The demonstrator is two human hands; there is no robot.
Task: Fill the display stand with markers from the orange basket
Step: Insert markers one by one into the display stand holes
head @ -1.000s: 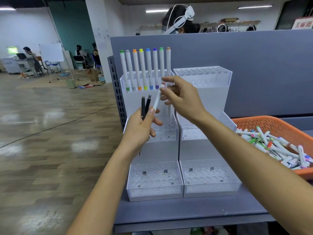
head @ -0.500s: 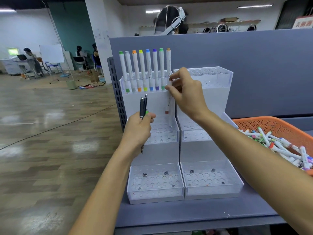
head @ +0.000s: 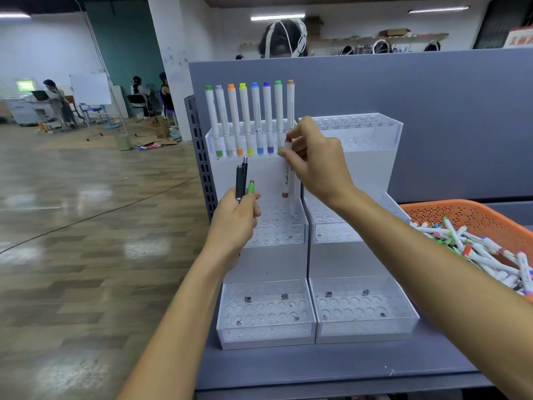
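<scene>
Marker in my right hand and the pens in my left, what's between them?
Head view: nothing, only the display stand's white wall shows between marker and pens.

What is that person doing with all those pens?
A person is filling a white display stand with markers. Their right hand pinches a white marker by its top and holds it upright, with its lower end over the stand's middle step. Their left hand grips two dark pens and a green-tipped marker. A row of eight markers already stands on the top step. Many more lie piled in the orange basket on the right.
</scene>
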